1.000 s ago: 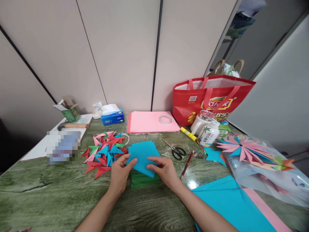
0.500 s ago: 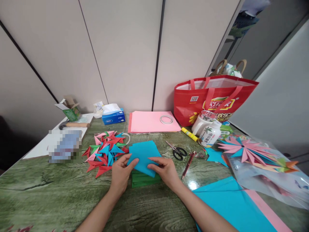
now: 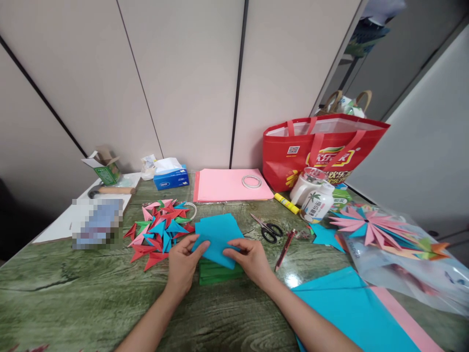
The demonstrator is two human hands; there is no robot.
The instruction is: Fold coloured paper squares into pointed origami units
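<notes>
The blue paper (image 3: 216, 248) lies over the green paper stack (image 3: 220, 275), at 2 o'clock from the left hand (image 3: 182, 261) and 10 o'clock from the right hand (image 3: 252, 259); both pinch its edges between thumb and fingers, equally near; roughly square, it shows no clear long axis; at 11 o'clock from it, the tissue box (image 3: 171, 182) holds tissue; toward 2, the red bag (image 3: 276, 159) hides its contents.
</notes>
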